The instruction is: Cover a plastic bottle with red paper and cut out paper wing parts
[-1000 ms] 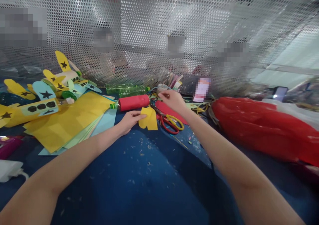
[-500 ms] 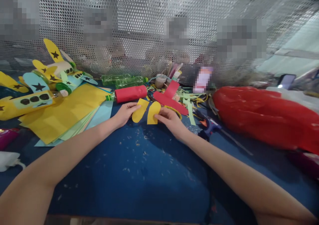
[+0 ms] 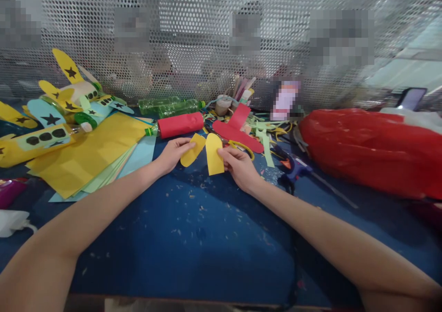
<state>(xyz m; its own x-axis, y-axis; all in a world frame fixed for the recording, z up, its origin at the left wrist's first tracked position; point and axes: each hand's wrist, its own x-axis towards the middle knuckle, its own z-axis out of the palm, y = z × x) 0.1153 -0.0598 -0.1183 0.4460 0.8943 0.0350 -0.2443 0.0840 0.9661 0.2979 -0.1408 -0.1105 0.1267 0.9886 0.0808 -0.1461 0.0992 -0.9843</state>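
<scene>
Between thumb and fingers, my left hand pinches a small yellow paper piece with one rounded end. My right hand grips a second yellow paper cutout, rounded at the top and straight at the bottom. Both pieces are held apart, above the blue table. Just beyond them lies a bottle wrapped in red paper with a green cap. Red paper shapes rest behind my right hand, beside yellow-handled scissors that it partly hides.
Left stand decorated bottle planes and a stack of coloured paper. Green bottles, a cup of sticks and paper scraps lie at the back. On the right are a blue glue gun and a red plastic bag.
The right-hand yellow piece has turned more upright, its rounded end now up and nearer the camera. The left-hand piece has shifted slightly left and tilted. The view has moved slightly.
</scene>
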